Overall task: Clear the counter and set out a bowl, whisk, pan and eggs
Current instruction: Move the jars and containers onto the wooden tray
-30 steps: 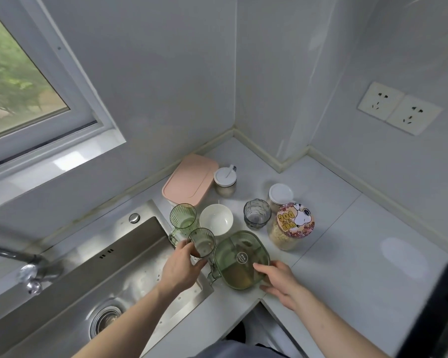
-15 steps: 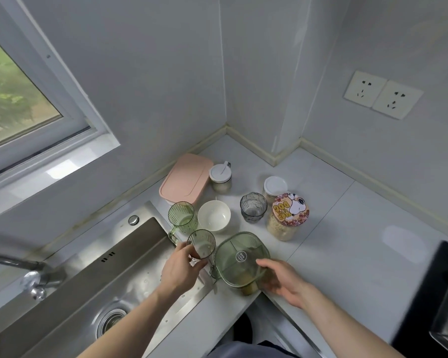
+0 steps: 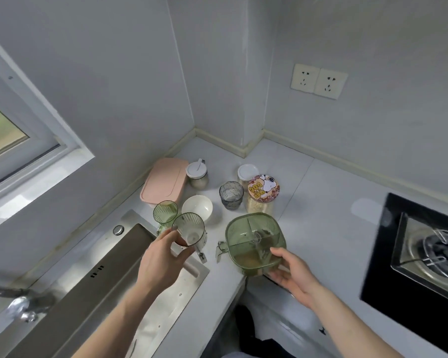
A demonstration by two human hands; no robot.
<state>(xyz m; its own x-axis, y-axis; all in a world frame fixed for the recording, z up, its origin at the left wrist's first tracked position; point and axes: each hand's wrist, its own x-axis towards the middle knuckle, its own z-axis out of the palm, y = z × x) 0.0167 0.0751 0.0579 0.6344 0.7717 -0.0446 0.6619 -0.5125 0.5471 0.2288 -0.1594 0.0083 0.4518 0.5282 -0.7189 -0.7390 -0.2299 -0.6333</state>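
The person stands at the corner of the white counter [image 3: 321,192]; the left hand [image 3: 163,257] is wrapped around a clear ribbed glass [image 3: 188,229], fingers curled at its base, holding it tilted above the near rim of the steel sink [image 3: 109,270]; the right hand [image 3: 292,275] has its fingers curved against the near side of a green square container [image 3: 255,241] with amber liquid in it (its lid is divided into sections), gripping it at the counter's front edge. Just behind the held glass stands a second green glass [image 3: 165,212], and beside that the white bowl [image 3: 197,208], upright and empty, near the middle of the cluster; a pink lidded box [image 3: 165,180] lies against the wall behind them; a small white-lidded jar [image 3: 197,174] with a spoon handle sits just right of the box; a grey tumbler [image 3: 231,195], another white-capped jar [image 3: 247,173] and a cartoon-lidded jar [image 3: 263,193] stand together further right. A black gas hob [image 3: 424,257] fills the right edge.
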